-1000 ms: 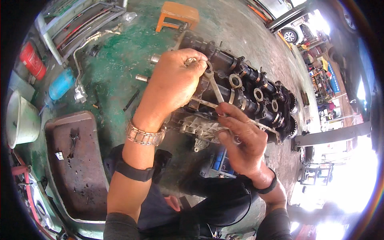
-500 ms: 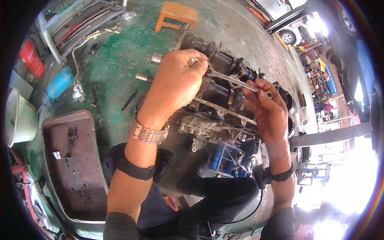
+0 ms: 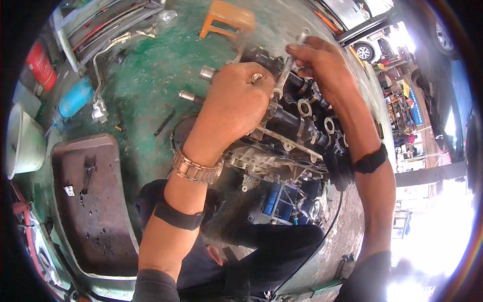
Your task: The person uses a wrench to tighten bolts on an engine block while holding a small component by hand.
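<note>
A dark engine (image 3: 289,120) with round shafts and ring-shaped openings along its top sits in front of me. My left hand (image 3: 246,95) is closed in a fist over its left part, beside the lower end of a metal wrench (image 3: 285,75). The fingers face away, so what they grip is hidden. My right hand (image 3: 322,63) pinches the upper part of the wrench between thumb and fingers. The wrench slants up and away from the engine top, its far end sticking out past the fingers.
A brown tray (image 3: 113,201) with dark residue and small parts lies at left, near a white bucket (image 3: 27,146), a blue cylinder (image 3: 75,97) and a red extinguisher (image 3: 41,65). An orange stool (image 3: 229,17) stands beyond the engine. A cable (image 3: 336,216) hangs from my right wrist.
My right hand has swung the wrench from pointing right to pointing up and away. My left fist stays at its lower end, shifted slightly right in view. Ring-shaped openings on the engine now show.
</note>
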A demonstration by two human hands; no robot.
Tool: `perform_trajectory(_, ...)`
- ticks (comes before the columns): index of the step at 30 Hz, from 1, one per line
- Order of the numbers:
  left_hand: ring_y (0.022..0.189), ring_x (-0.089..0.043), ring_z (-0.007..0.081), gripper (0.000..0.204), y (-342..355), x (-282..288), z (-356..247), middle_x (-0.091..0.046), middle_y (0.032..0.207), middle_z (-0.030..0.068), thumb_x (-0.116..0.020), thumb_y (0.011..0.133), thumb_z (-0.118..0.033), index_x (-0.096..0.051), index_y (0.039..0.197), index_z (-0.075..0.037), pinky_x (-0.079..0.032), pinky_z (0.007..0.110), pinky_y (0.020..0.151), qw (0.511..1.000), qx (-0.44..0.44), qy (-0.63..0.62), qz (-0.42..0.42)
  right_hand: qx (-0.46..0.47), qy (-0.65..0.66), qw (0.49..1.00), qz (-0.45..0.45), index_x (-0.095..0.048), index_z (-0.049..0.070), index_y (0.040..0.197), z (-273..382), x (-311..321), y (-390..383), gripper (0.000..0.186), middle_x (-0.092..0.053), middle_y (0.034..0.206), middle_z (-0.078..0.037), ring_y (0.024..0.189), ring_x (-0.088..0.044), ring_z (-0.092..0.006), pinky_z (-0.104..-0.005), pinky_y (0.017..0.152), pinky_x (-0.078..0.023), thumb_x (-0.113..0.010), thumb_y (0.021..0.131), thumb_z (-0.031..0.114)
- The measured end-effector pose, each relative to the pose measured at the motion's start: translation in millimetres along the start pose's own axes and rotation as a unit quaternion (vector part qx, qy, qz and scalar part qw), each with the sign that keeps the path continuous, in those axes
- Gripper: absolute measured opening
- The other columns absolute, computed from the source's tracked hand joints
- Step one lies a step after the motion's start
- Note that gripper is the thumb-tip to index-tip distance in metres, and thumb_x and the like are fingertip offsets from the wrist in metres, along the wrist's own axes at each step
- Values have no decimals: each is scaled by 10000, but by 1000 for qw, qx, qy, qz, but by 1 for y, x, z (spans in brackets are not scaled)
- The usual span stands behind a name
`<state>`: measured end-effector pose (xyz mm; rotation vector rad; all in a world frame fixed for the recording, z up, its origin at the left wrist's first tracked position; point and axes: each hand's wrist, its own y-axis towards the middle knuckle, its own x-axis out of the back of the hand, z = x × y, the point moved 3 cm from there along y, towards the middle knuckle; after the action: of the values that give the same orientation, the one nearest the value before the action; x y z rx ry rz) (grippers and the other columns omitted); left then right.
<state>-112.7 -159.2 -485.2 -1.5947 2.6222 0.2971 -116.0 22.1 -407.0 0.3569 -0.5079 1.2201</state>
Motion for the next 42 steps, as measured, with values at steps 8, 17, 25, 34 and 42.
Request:
perform_trajectory(8, 552, -525, 98, 230, 5, 39, 1, -708, 869, 110, -557, 954, -181, -634, 1025, 23, -401, 217, 499, 956, 25, -220, -193, 263, -244, 933, 33, -659, -25, 1065, 41, -61, -19, 278, -680, 806, -60, 702, -619, -120, -288, 622, -487, -711, 862, 158)
perform_trajectory(17, 486, -499, 63, 221, 2, 18, -2, -718, 901, 97, -606, 934, -142, -663, 1066, 26, -362, 220, 426, 982, 57, -170, -53, 428, -331, 835, 97, -665, -19, 955, 39, -37, -123, 104, -703, 910, -161, 792, -688, -312, -340, 696, -542, -666, 852, -10)
perform_trajectory(25, 479, -493, 58, 252, -4, -2, -1, -717, 909, 79, -593, 961, -172, -666, 1114, 15, -347, 221, 418, 988, 75, -119, 54, 74, 88, 993, 23, -654, -21, 1066, -24, 24, -140, 167, -663, 1197, -165, 996, -687, -233, -320, 832, -561, -608, 907, -1)
perform_trajectory(34, 496, -513, 68, 261, 0, 0, 0, -717, 906, 86, -584, 966, -185, -663, 1106, 21, -365, 226, 427, 991, 74, -99, 46, 18, 268, 962, -43, -616, -23, 1062, -44, 62, -94, 165, -654, 1148, -214, 968, -690, -279, -393, 815, -581, -590, 903, 11)
perform_trajectory(42, 519, -523, 55, 266, -3, -4, 0, -716, 899, 78, -615, 957, -207, -664, 1096, 14, -389, 212, 462, 993, 51, -92, 46, 90, 125, 986, -63, -660, -54, 1071, -23, 37, -137, 190, -682, 1123, -161, 966, -685, -221, -342, 869, -546, -620, 901, 21)
